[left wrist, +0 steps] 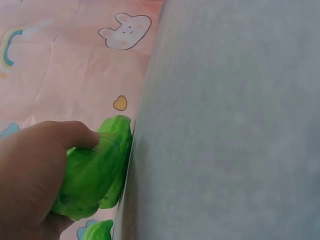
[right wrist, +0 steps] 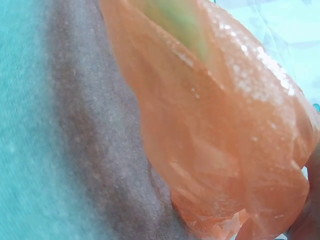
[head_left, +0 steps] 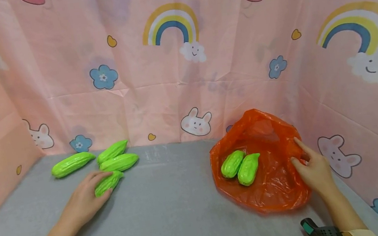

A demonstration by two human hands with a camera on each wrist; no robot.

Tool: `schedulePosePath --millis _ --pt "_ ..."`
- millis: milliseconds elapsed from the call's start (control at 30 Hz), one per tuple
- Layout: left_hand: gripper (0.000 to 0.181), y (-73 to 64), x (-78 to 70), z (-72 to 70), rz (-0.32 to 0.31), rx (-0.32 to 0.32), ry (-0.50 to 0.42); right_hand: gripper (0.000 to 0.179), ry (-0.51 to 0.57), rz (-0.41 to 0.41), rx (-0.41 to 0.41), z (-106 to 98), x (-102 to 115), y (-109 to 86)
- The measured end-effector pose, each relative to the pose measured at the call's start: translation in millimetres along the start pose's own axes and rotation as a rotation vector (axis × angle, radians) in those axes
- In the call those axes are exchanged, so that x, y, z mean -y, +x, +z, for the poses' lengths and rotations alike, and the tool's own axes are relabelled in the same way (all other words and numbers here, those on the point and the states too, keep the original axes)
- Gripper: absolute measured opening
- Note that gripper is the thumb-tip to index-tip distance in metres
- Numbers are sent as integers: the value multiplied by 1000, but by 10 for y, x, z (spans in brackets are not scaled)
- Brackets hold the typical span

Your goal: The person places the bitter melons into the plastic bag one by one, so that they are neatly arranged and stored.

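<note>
My left hand grips a bright green bitter melon at the left of the table, thumb on one side and fingers on the other. In the left wrist view, the thumb presses the held bitter melon; another lies just behind it. Close beyond the hand are two more bitter melons side by side, and a single one further left. At the right, my right hand pinches the side of a red plastic bag, whose mouth is spread. Inside the bag lie two bitter melons.
The grey tabletop spans between the hands. A pink patterned cloth hangs behind the table and along both sides. In the right wrist view the bag covers much of the picture.
</note>
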State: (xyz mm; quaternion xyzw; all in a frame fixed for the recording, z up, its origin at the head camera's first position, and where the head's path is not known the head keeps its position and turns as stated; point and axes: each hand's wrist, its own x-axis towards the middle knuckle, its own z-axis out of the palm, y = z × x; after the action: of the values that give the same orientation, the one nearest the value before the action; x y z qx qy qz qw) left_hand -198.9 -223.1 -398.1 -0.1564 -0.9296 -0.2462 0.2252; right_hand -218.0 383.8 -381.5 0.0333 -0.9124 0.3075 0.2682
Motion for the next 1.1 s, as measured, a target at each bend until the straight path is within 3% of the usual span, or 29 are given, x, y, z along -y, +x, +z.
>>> schedulePosePath --millis 133,300,633,833,1100 --pt "45 23 -44 -21 13 -25 -7 59 -1 5 2 -2 -1 -2" --pt "41 56 -135 -61 -28 -16 -50 59 2 17 19 -14 1 -3" --pt "38 173 -408 -42 -95 82 -198 59 2 12 16 -21 12 -5" --pt "39 281 -578 91 -53 131 -244 59 -7 18 14 -28 0 -34" --pt "41 420 -809 267 10 152 -313 59 10 0 8 -27 3 -13"
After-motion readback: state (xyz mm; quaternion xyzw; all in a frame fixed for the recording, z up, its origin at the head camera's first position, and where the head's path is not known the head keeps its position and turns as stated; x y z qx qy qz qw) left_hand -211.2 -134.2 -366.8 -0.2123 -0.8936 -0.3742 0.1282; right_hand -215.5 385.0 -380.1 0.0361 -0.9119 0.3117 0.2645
